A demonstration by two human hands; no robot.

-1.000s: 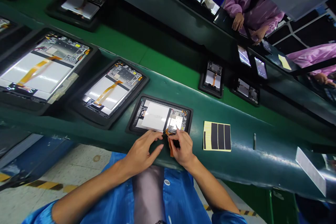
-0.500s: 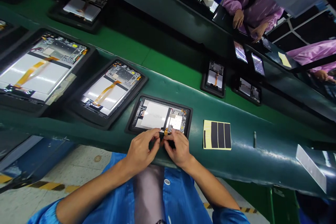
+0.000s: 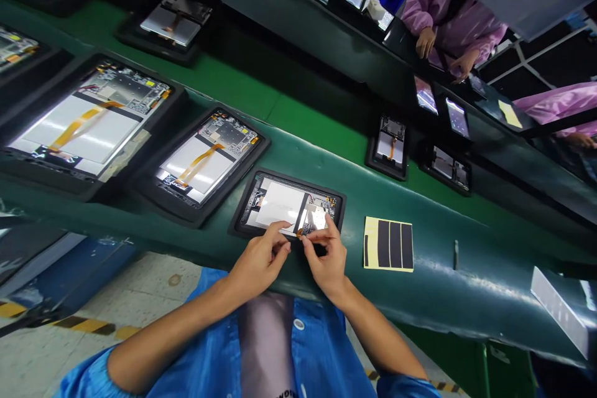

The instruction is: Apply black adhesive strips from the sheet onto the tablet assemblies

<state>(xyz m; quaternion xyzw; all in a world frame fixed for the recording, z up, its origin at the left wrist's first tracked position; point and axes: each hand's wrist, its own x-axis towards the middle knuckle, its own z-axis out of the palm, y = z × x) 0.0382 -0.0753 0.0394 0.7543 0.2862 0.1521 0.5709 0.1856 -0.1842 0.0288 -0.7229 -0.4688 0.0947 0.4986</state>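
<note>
An opened tablet (image 3: 281, 202) lies in a black tray (image 3: 242, 202) right before me, its white battery and circuit board showing. My left hand (image 3: 261, 261) is at the tablet's near edge, index finger over the rim and thumb apart, with nothing visible between them. My right hand (image 3: 329, 261) has thumb and index finger together at the near edge, on a short orange flex cable (image 3: 300, 232); its other fingers lift over the board. Most of the cable is hidden by the fingers. Right of the tray lies a yellow sheet (image 3: 372, 242) with black adhesive strips (image 3: 395, 244).
More opened tablets in black trays stand to the left, such as one with a long orange cable (image 3: 200, 165). Beyond the bench edge runs a green conveyor (image 3: 298, 113) carrying trays. A translucent strip (image 3: 559, 311) lies far right. Co-workers in pink sleeves (image 3: 420, 9) work across the line.
My left finger and thumb have parted from the cable area. My right fingers have straightened and spread somewhat, still at the cable. The whole view has shifted slightly.
</note>
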